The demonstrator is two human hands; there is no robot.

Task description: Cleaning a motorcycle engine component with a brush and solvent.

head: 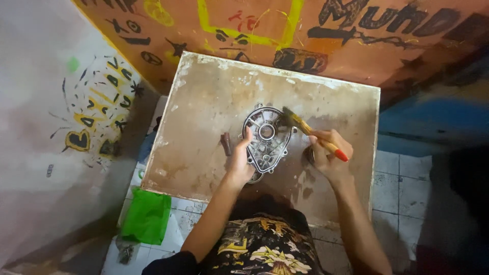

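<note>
Left hand: my left hand (239, 160) lies flat on the lower left edge of the metal engine cover (266, 138), fingers spread and pressing down, closed round nothing; it pins the part so it cannot slide on the board.
Right hand: my right hand (326, 153) is wrapped round the handle of a paintbrush (310, 131), gripped near the red end so the bristles reach well ahead of my knuckles.
Brush: yellow handle, red tip, dark bristles touching the upper right rim of the cover; it slants up and to the left from my fist.
Engine cover: oval cast metal, ribbed inside, round hole near its middle, lying open side up near the centre of the board, between my two hands.
Board: a stained, pale brown panel (204, 102) serves as the work surface, raised above the tiled floor (402, 178) so the part sits within easy reach.
Small piece: a short dark brown bit (225, 143) lies just beside my left thumb; it may be a bolt or a scrap, too blurred to tell.
Surroundings: a green cloth or bag (147, 216) lies on the floor at the board's left corner; painted walls (356, 40) close in behind.
</note>
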